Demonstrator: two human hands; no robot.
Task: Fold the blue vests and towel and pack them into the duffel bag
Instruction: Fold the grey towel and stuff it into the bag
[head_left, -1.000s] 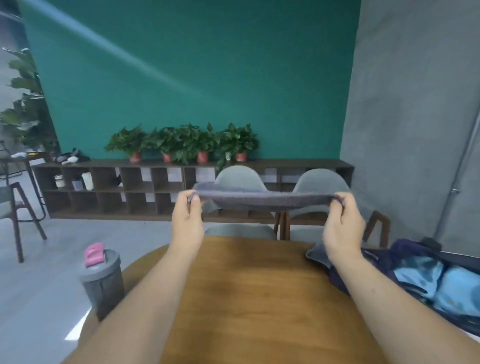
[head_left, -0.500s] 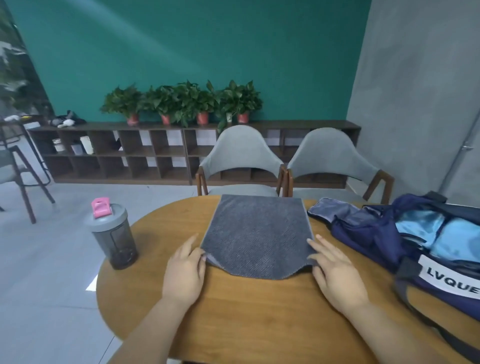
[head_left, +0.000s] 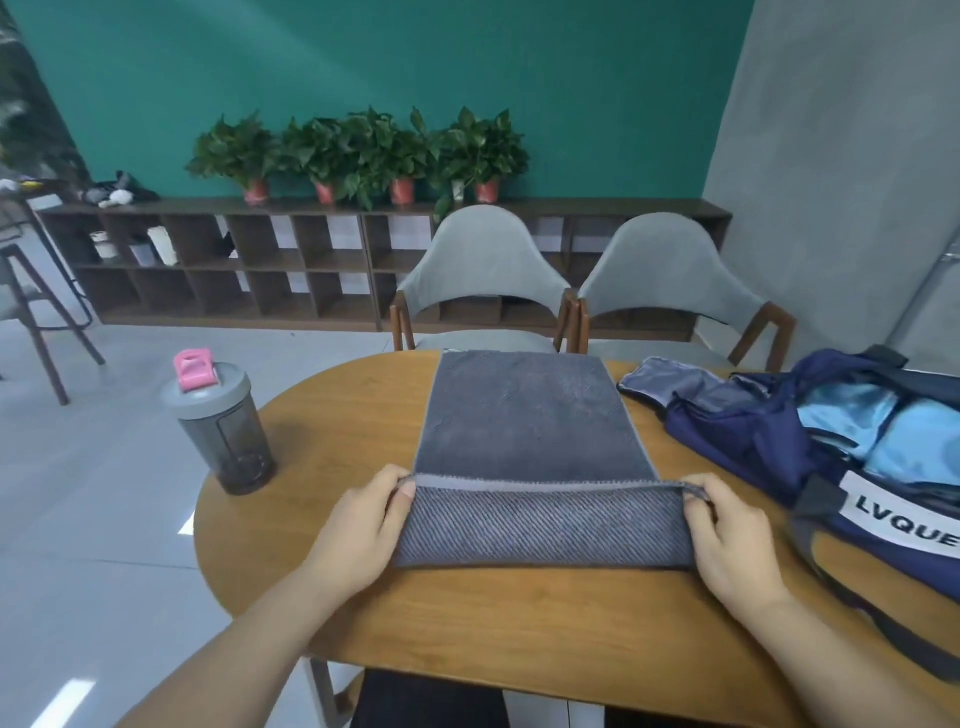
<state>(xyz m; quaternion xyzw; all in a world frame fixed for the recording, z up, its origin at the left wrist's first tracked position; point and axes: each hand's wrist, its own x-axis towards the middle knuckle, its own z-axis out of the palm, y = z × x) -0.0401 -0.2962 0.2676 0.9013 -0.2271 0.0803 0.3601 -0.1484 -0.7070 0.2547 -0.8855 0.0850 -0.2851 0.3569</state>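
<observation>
Now both hands (head_left: 358, 525) pinch the towel's (head_left: 524, 421) near corners

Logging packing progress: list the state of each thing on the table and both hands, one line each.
towel: flat on the table, near edge lifted and turned back.
left hand: pinches the towel's near left corner.
right hand: pinches its near right corner.
duffel bag: open, lying on the table.
blue vests: inside the bag.
shaker bottle: upright, lid on.
</observation>
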